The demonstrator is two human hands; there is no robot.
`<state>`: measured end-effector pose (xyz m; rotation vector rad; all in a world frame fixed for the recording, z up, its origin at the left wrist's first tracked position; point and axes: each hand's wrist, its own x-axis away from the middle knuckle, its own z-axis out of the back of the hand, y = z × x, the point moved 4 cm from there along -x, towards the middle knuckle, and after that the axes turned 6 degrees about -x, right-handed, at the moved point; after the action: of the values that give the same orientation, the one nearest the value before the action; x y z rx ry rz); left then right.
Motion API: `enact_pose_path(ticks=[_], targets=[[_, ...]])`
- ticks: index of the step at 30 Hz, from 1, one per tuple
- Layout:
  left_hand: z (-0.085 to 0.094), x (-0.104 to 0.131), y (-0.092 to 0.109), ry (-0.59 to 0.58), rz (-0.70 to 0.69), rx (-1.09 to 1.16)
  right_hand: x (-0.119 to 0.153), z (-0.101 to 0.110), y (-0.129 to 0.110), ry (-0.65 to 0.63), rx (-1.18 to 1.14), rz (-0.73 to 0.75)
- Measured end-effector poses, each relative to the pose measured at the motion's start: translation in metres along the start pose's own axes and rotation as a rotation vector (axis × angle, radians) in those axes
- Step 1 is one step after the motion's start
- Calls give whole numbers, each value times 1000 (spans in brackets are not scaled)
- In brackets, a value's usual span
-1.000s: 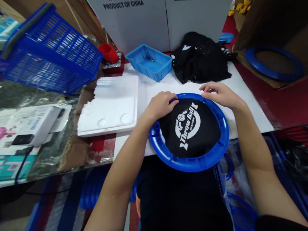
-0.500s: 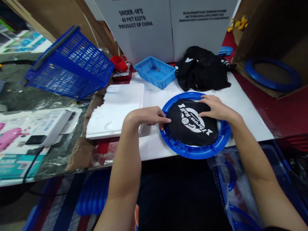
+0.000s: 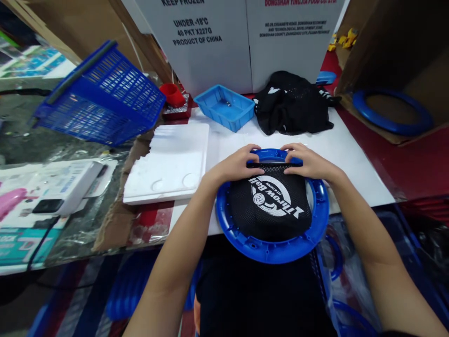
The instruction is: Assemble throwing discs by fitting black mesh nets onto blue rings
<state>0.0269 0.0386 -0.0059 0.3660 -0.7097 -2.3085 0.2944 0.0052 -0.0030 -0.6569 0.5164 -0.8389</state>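
Observation:
A blue plastic ring lies at the front edge of the white work surface, its near side overhanging. Black mesh fabric with white "Throw Ball" print lies within it. My left hand pinches the upper left edge of the mesh, thumb on the near side and fingers beyond it. On the upper right, my right hand grips the same edge in a like way. The ring's far side shows just beyond the fingers.
A light blue tray with small metal pieces and a pile of black fabric stand behind. White foam, a blue basket and a red cup are left. Another blue ring lies right.
Both hands have shifted to the far edge of the mesh, my left hand moving up from the ring's left side. The ring has come nearer to me, and the mesh edge is now pulled straight.

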Motion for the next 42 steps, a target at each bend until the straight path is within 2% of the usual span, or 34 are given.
enact_pose_path(ticks=[5, 9, 14, 19, 23, 28, 33, 42], targets=[[12, 8, -8, 90, 100, 140, 2, 8, 3, 39, -59, -1], [12, 6, -14, 164, 203, 260, 1, 8, 1, 49, -111, 2], [10, 5, -13, 192, 169, 223, 2, 5, 1, -34, -71, -41], [7, 5, -18, 224, 240, 232, 2, 7, 1, -11, -106, -68], [5, 6, -21, 206, 292, 267, 2, 9, 4, 61, -256, -146], [5, 5, -25, 193, 308, 185, 0, 6, 11, 146, -356, -192], [4, 4, -32, 188, 343, 133, -2, 6, 16, 155, -345, -198], [1, -4, -38, 159, 293, 66, -5, 2, 24, 158, -202, -180]])
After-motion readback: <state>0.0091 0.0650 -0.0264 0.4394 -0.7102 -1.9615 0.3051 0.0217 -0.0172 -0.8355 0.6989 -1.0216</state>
